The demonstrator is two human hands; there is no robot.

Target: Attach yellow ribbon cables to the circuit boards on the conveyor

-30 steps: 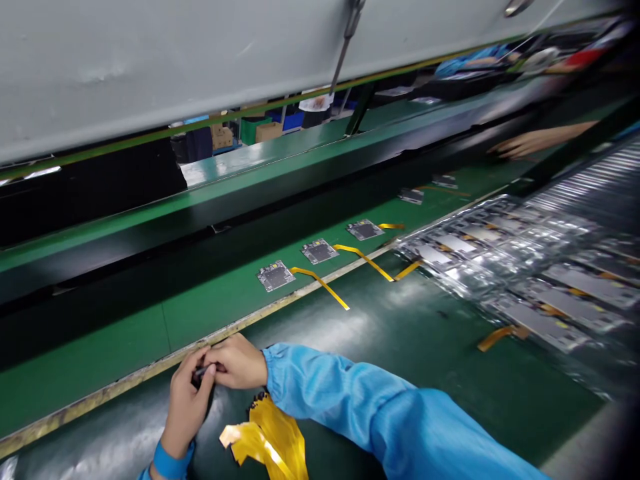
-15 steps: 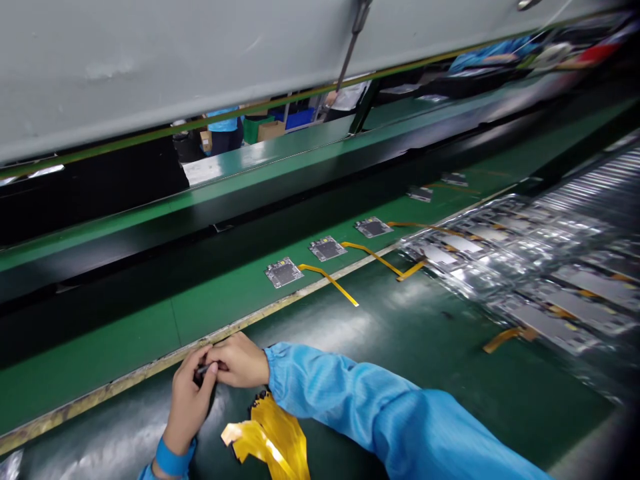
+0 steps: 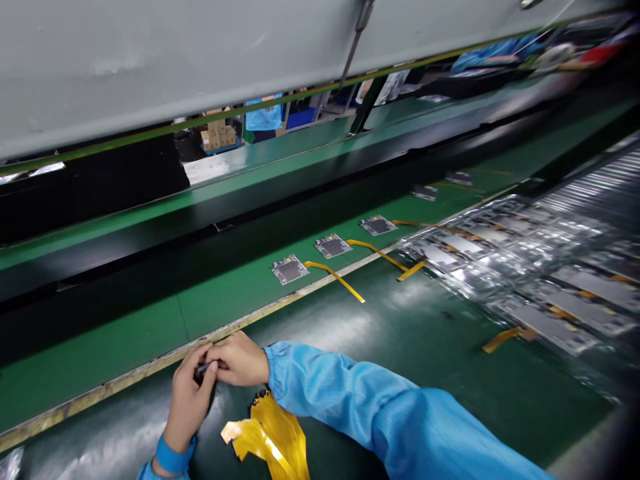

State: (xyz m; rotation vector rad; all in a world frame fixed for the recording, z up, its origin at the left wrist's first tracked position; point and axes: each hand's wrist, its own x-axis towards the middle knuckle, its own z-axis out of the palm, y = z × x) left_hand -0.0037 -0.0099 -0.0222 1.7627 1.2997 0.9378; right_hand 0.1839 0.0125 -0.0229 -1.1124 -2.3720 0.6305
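My left hand (image 3: pixel 189 393) and my right hand (image 3: pixel 243 360) meet at the near edge of the green belt, fingers closed together. Between their fingertips shows a small dark piece (image 3: pixel 203 369); most of it is hidden, so its kind is unclear. Just below my right wrist lies a pile of yellow-orange flex ribbon cables (image 3: pixel 283 433) with dark ends. Farther right, several circuit boards sit in a row on the belt, the closest board (image 3: pixel 290 269) with a ribbon cable (image 3: pixel 336 277) hanging over the belt's edge strip.
Clear plastic trays (image 3: pixel 450 257) holding boards with ribbons are on the dark green worktop (image 3: pixel 400 360) at right. A pale edge strip (image 3: pixel 115 387) divides worktop from belt (image 3: pixel 220 300). A grey panel (image 3: pixel 175 60) hangs overhead. Behind are cartons (image 3: pixel 219 135) and a person in blue (image 3: pixel 263 117).
The boards and the belt seam have shifted slightly right and away. In the background, the person in blue has moved right, uncovering cartons. My hands have hardly moved.
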